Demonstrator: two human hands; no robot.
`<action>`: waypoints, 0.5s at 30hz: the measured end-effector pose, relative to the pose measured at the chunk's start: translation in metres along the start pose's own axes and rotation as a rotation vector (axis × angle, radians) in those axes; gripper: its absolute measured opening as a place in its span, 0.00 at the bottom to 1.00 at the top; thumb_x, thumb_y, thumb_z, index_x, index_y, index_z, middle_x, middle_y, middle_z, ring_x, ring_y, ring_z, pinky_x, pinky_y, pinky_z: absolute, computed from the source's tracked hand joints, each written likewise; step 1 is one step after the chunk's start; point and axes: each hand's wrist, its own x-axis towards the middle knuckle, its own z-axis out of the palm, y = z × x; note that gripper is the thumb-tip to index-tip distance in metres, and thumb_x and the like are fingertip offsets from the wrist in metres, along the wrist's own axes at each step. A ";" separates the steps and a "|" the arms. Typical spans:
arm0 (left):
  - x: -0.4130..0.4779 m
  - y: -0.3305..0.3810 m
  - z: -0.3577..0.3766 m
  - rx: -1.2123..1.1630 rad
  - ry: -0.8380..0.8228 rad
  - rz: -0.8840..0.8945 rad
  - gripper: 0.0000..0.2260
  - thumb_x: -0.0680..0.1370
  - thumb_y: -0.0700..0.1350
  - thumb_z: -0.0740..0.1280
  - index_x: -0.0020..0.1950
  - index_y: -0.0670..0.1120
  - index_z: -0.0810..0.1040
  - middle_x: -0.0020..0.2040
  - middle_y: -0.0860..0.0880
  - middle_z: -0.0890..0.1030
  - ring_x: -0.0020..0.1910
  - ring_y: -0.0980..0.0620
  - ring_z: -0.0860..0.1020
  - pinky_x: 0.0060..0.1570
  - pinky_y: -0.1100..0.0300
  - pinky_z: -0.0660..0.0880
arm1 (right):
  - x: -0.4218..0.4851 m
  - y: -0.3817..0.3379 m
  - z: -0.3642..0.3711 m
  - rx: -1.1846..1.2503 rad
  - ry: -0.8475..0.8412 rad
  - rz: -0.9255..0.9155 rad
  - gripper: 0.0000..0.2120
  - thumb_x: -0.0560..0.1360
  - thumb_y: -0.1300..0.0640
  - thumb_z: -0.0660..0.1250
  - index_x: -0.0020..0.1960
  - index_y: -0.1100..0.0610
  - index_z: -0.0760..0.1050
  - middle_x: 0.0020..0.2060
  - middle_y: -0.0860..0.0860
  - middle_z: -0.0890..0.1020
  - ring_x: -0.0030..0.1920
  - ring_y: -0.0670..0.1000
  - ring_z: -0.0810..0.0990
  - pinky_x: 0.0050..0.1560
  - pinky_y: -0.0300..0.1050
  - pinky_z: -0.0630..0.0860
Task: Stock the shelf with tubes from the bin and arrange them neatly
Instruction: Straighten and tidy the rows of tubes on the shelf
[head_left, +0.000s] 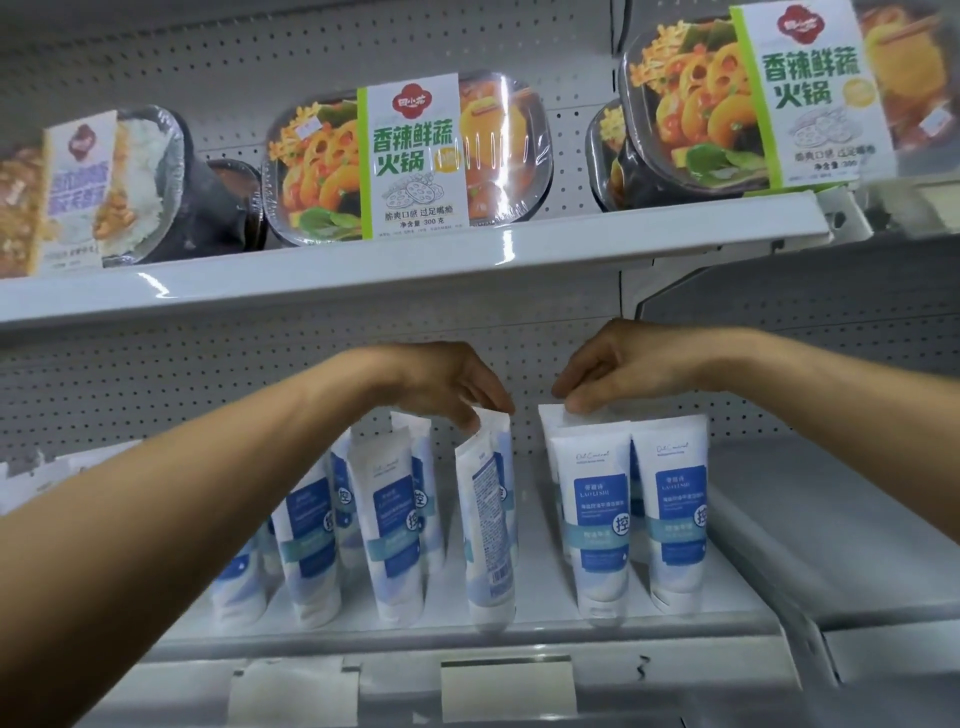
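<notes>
Left hand (441, 384) pinches crimp of twisted tube (488, 519); right hand (618, 374) pinches rear tube (548, 426) crimp. Likely light, soft, tippy: grip flat crimp.

— What stood in front of you?
— A white lower shelf (363, 636) held white-and-blue tubes (387, 525), standing cap-down in rows against a perforated back panel (182, 374).
— And your hands?
— Your left hand (441, 384) pinched the top seam of a turned tube (488, 519), its barcode side facing you. Your right hand (628, 366) pinched the top of a rear tube (551, 423), just behind a front tube (595, 519) whose label faced you. A neighbouring tube (675, 519) stood just beside that one.
— Anything above?
— An upper shelf (415, 270) carried sealed hot-pot meal trays (410, 156) in green-and-white sleeves.
</notes>
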 end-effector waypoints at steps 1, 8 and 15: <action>0.004 -0.002 0.003 0.029 -0.007 0.002 0.17 0.76 0.37 0.70 0.64 0.48 0.80 0.61 0.55 0.80 0.60 0.59 0.77 0.61 0.70 0.72 | 0.004 -0.003 0.003 -0.021 -0.033 0.008 0.16 0.74 0.49 0.70 0.61 0.50 0.79 0.55 0.41 0.82 0.55 0.41 0.79 0.61 0.39 0.72; 0.021 -0.003 0.012 -0.017 0.034 0.025 0.09 0.73 0.46 0.74 0.53 0.47 0.85 0.51 0.55 0.84 0.50 0.53 0.83 0.50 0.58 0.82 | 0.017 -0.003 0.016 -0.081 -0.096 0.006 0.09 0.74 0.51 0.71 0.52 0.52 0.84 0.45 0.42 0.86 0.47 0.43 0.83 0.51 0.39 0.79; 0.023 0.000 0.015 -0.056 0.050 0.007 0.07 0.75 0.46 0.72 0.51 0.47 0.85 0.49 0.52 0.86 0.46 0.54 0.84 0.48 0.61 0.81 | 0.018 -0.002 0.018 -0.071 -0.086 -0.008 0.08 0.75 0.52 0.70 0.52 0.52 0.83 0.46 0.43 0.86 0.47 0.44 0.83 0.49 0.39 0.80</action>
